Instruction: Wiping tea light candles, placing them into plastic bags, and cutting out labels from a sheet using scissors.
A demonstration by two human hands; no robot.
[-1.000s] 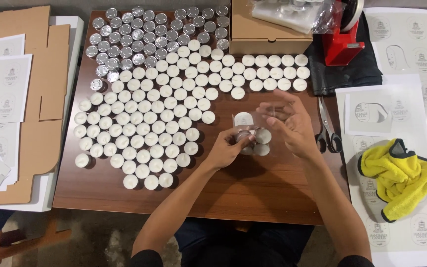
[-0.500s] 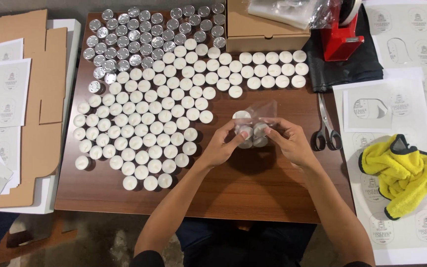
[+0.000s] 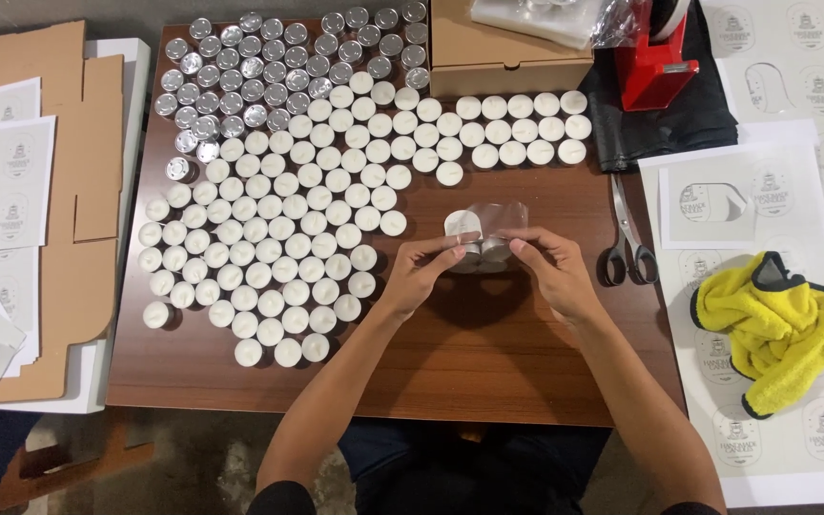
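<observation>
A brown wood-grain table (image 3: 488, 381) fills the middle of the view, lit evenly from above with a soft sheen on its bare front part. Below its near edge lies a worn, mottled grey floor (image 3: 193, 467), probably concrete, though it is dim there. At the lower left a bit of wooden furniture (image 3: 59, 464) shows, perhaps a stool.

**Room around our hands**

We have bare bench (image 3: 488, 362) below both hands. Left, packed tealights (image 3: 278, 248) block us; above, a candle row (image 3: 517, 129) and cardboard box (image 3: 507, 62); right, scissors (image 3: 627, 238) lie near.
</observation>
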